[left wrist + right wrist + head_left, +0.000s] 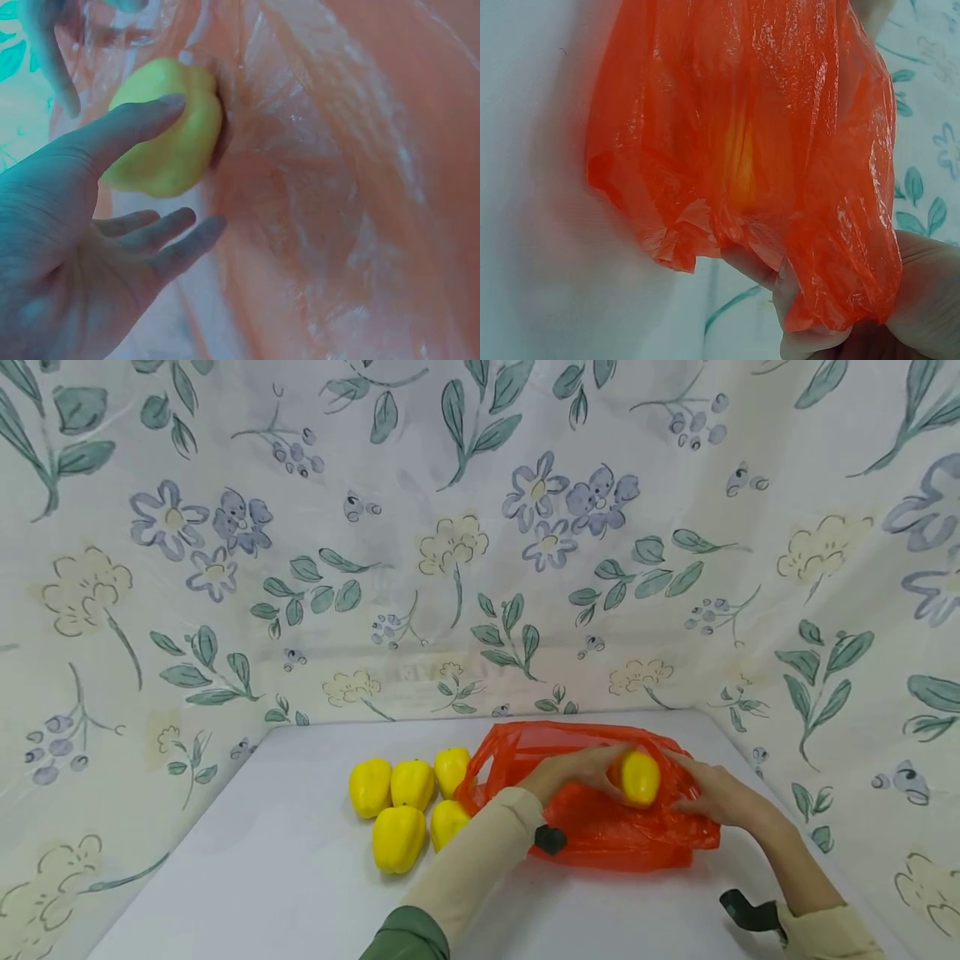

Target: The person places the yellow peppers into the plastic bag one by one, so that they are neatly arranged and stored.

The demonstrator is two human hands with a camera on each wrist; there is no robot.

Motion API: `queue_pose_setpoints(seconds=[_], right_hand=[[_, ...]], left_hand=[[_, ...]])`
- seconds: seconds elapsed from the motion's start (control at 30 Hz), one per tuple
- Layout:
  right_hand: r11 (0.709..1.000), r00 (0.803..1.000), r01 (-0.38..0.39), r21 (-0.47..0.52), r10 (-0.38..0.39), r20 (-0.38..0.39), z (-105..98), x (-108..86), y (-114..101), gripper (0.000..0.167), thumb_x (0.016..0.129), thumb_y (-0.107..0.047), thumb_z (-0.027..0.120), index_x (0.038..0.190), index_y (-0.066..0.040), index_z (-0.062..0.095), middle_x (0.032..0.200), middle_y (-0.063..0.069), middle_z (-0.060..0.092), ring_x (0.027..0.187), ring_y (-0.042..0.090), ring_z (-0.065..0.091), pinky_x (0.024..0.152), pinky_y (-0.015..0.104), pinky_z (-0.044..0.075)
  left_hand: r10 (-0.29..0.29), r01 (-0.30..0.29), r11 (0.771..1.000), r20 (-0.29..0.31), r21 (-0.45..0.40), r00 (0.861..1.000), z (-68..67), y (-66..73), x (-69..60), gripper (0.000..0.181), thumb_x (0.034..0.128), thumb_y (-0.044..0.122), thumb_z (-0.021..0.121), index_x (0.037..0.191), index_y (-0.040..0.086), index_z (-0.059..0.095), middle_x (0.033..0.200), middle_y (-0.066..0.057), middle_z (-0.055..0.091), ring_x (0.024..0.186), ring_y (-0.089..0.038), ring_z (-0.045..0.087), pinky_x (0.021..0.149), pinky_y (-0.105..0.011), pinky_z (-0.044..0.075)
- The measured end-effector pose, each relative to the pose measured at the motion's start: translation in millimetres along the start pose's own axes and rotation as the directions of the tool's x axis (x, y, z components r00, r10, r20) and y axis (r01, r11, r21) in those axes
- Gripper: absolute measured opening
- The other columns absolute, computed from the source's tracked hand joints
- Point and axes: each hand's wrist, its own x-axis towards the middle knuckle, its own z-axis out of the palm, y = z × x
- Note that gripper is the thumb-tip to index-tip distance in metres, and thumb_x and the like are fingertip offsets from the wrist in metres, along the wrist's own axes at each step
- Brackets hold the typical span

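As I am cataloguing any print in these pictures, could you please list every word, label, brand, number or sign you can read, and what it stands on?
Nothing can be read for certain.
Floral backdrop: faint marks like lettering low in the middle, too blurred to read.
Red bag and yellow peppers: no print visible.

Bench (247, 868): white, its far edge running straight across from me.
Yellow peppers (398, 839): five, bunched left of the bag, three toward the far edge, two nearer me.
Red bag (622, 852): thin, crumpled plastic, beside the peppers, toward the right edge.
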Motion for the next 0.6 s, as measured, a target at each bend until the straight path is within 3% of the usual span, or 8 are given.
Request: queue_pose_setpoints(seconds=[0.23, 0.43, 0.6], right_hand=[[1.0, 1.0, 0.0, 0.006, 0.0, 0.012, -0.1, 0.4, -0.1, 0.085, 0.082, -0.014, 0.077, 0.152, -0.004, 0.03, 0.128, 0.026, 0.057, 0.088, 0.019, 0.06, 0.07, 0.032, 0.061], [1.0, 1.0, -0.015, 0.008, 0.015, 0.013, 0.6, 0.9, 0.1, 0.087, 0.081, -0.014, 0.078, 0.152, -0.003, 0.029, 0.129, 0.027, 0.056, 0.085, 0.018, 0.059, 0.07, 0.032, 0.061], [1.0, 1.0, -0.008, -0.003, 0.008, 0.007, 0.7, 0.9, 0.6, 0.086, 0.081, -0.015, 0.078, 0.152, -0.003, 0.029, 0.13, 0.028, 0.055, 0.089, 0.019, 0.058, 0.071, 0.032, 0.061]], left_hand=[[0.124, -0.127, 0.99, 0.056, 0.06, 0.991, -16.2, 3.3, -14.3, 0.086, 0.0819, 0.036, 0.078, 0.151, 0.041, 0.027, 0.15, 0.019, 0.039, 0.139, -0.007, 0.035, 0.109, -0.035, 0.044], [0.168, -0.18, 0.976, 0.098, 0.123, 0.981, -43.6, 2.7, -52.9, 0.083, 0.0864, 0.041, 0.073, 0.154, 0.039, 0.024, 0.159, 0.011, 0.032, 0.144, -0.012, 0.032, 0.116, -0.04, 0.037], [0.197, -0.202, 0.975, 0.064, 0.086, 0.978, -64.6, -5.4, -89.2, 0.083, 0.0856, 0.04, 0.074, 0.153, 0.037, 0.026, 0.158, 0.007, 0.034, 0.139, -0.019, 0.044, 0.109, -0.037, 0.045]])
